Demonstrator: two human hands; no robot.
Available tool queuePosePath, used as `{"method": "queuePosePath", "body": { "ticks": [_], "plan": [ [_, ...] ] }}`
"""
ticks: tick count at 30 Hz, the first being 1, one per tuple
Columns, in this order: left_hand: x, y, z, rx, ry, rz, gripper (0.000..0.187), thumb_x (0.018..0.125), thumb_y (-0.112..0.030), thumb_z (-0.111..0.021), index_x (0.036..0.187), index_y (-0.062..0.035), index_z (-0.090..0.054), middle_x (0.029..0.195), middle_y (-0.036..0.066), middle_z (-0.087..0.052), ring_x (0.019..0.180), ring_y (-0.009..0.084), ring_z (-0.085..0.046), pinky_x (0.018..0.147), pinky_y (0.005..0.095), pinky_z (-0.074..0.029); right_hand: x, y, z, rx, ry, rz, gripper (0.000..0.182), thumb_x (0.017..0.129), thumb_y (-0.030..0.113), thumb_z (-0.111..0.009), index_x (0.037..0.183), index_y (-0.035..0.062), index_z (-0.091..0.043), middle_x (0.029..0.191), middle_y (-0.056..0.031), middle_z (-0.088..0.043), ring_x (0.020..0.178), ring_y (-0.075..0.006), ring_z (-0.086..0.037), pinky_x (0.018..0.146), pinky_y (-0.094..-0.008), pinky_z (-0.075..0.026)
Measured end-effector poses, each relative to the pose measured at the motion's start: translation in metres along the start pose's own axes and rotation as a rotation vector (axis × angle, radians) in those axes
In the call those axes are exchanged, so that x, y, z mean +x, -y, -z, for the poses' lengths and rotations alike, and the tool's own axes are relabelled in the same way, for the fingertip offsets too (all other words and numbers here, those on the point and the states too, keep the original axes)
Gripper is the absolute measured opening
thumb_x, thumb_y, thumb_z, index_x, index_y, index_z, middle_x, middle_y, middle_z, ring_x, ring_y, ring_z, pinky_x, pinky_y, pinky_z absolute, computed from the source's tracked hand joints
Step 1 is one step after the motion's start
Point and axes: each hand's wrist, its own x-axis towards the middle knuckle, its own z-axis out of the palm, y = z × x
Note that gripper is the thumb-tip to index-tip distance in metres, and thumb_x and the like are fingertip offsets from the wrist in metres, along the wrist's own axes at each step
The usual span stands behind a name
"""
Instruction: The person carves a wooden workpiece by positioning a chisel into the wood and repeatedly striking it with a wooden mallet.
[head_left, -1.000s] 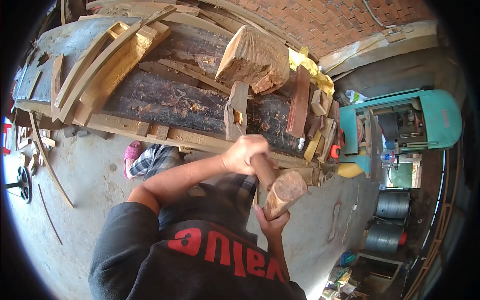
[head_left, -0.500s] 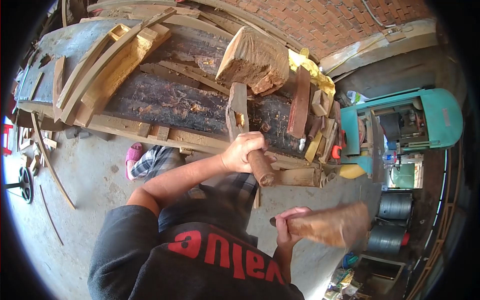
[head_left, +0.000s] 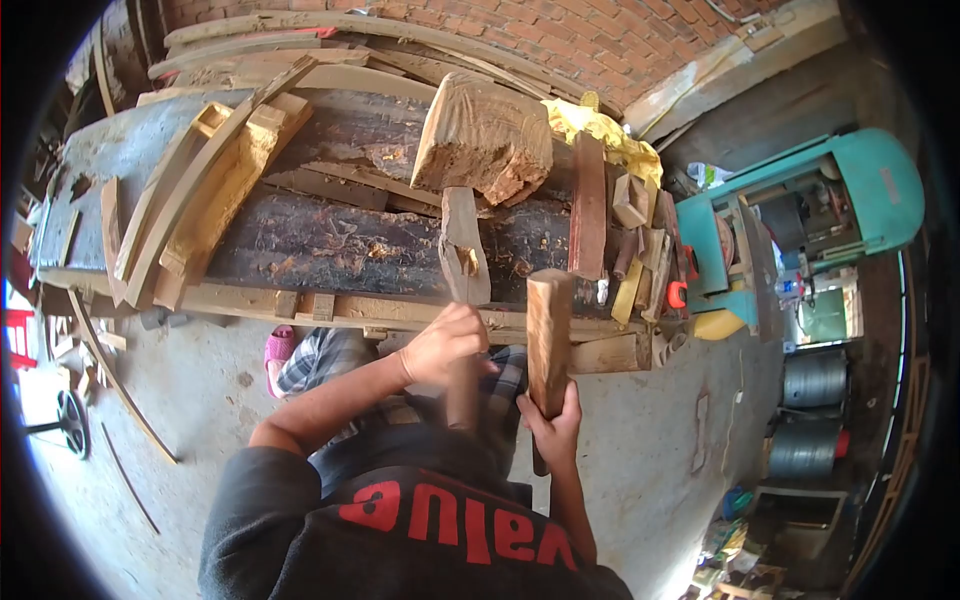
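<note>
My left hand point(head_left: 445, 345) grips the round handle of a chisel point(head_left: 462, 395), which is blurred below the fist. The tool points at a small upright wood piece point(head_left: 460, 250) standing at the front edge of the dark workbench point(head_left: 320, 240). My right hand point(head_left: 553, 425) holds a wooden mallet point(head_left: 548, 330) by its lower end. The mallet stands nearly upright just right of my left hand, its top in front of the bench edge. Both hands are close together above my lap.
A big rough wood block point(head_left: 480, 135) and curved wooden slats point(head_left: 200, 180) lie on the bench. Offcuts and a yellow cloth point(head_left: 600, 130) crowd its right end. A teal band saw point(head_left: 800, 230) and metal barrels point(head_left: 805, 420) stand at right. A pink slipper point(head_left: 280, 350) shows below.
The mallet swung out low to the right, then came back up and now stands upright beside my left hand. My left hand stayed on the chisel handle. The view shifted slightly.
</note>
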Motion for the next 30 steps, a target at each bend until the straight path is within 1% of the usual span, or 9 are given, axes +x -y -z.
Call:
{"method": "queuePosePath", "body": {
  "ticks": [4,7,9,13,14,18,21,22,30],
  "plan": [
    [0.004,0.002,0.005,-0.084,-0.121,0.147,0.033,0.069,-0.005,-0.081,0.087,-0.0073,-0.054,0.086,0.008,-0.058,0.083,0.0274,-0.058,0.079,0.0409,-0.046,0.015,-0.017,-0.008,0.017,0.05,-0.086,0.049,0.081,0.023,-0.078,0.115,0.0016,-0.05,0.083,-0.0054,-0.062,0.054,-0.0098,-0.056,0.047,-0.0248,-0.046],
    [0.026,-0.008,0.02,-0.395,-0.31,0.389,0.022,0.084,0.0,-0.07,0.091,-0.0063,-0.05,0.088,0.01,-0.06,0.085,0.0201,-0.058,0.08,0.0353,-0.048,0.031,-0.02,-0.012,0.067,0.024,-0.109,0.054,0.081,0.024,-0.078,0.12,0.0014,-0.047,0.082,-0.0052,-0.062,0.053,-0.0101,-0.056,0.046,-0.0241,-0.045],
    [0.031,-0.006,0.035,-0.208,-0.282,0.433,0.019,0.093,-0.008,-0.063,0.095,-0.0066,-0.044,0.091,0.012,-0.061,0.084,0.0199,-0.057,0.08,0.0365,-0.047,0.051,-0.033,-0.012,0.101,0.016,-0.104,0.07,0.083,0.024,-0.077,0.136,0.0068,-0.034,0.079,-0.0031,-0.06,0.049,-0.0071,-0.052,0.042,-0.0217,-0.041],
    [0.038,-0.003,0.037,-0.305,-0.309,0.529,0.021,0.094,-0.012,-0.063,0.094,-0.0068,-0.043,0.091,0.012,-0.061,0.083,0.0194,-0.057,0.079,0.0365,-0.047,0.109,-0.052,-0.008,-0.136,-0.05,0.274,0.076,0.082,0.024,-0.077,0.139,0.0054,-0.03,0.112,-0.0162,-0.057,0.092,-0.0213,-0.061,0.078,-0.0354,-0.052],
    [0.035,0.0,0.036,-0.256,-0.285,0.533,0.02,0.094,-0.011,-0.062,0.094,-0.0068,-0.042,0.091,0.011,-0.06,0.083,0.0191,-0.056,0.079,0.0362,-0.048,0.116,-0.046,-0.007,-0.405,-0.085,0.374,0.078,0.083,0.023,-0.075,0.142,0.0038,-0.027,0.128,-0.0268,-0.048,0.119,-0.0357,-0.05,0.098,-0.0443,-0.043],
    [0.025,0.005,0.032,-0.105,-0.275,0.494,0.017,0.092,-0.006,-0.059,0.092,-0.0066,-0.042,0.083,0.011,-0.058,0.077,0.0172,-0.056,0.073,0.0325,-0.049,0.115,-0.039,-0.028,-0.682,-0.125,0.191,0.086,0.085,0.019,-0.066,0.15,0.0055,-0.011,0.123,-0.0342,-0.046,0.112,-0.0502,-0.051,0.093,-0.0508,-0.046],
    [0.021,0.009,0.025,-0.178,-0.422,0.448,0.015,0.091,-0.006,-0.056,0.088,-0.0072,-0.041,0.08,0.01,-0.058,0.074,0.0186,-0.057,0.072,0.0334,-0.05,0.12,-0.03,-0.03,-0.705,-0.023,-0.066,0.086,0.091,0.023,-0.06,0.153,0.0094,-0.001,0.116,-0.0355,-0.05,0.096,-0.0487,-0.059,0.084,-0.0514,-0.05],
    [0.015,0.014,0.023,-0.198,-0.473,0.454,0.014,0.091,-0.007,-0.054,0.087,-0.0077,-0.04,0.077,0.009,-0.057,0.072,0.0193,-0.057,0.071,0.0365,-0.05,0.125,-0.043,-0.036,-0.763,-0.098,0.03,0.085,0.093,0.026,-0.058,0.154,0.0094,-0.001,0.111,-0.0345,-0.052,0.087,-0.0475,-0.062,0.078,-0.0506,-0.052],
    [0.009,0.015,0.014,-0.101,-0.432,0.373,0.027,0.093,-0.021,-0.061,0.085,-0.0093,-0.038,0.068,0.005,-0.051,0.065,0.0167,-0.05,0.071,0.038,-0.047,0.158,-0.008,-0.04,-0.877,-0.168,-0.013,0.081,0.09,0.034,-0.063,0.151,0.0066,-0.017,0.112,-0.0214,-0.053,0.096,-0.0365,-0.057,0.077,-0.0474,-0.051]
  ]
}}
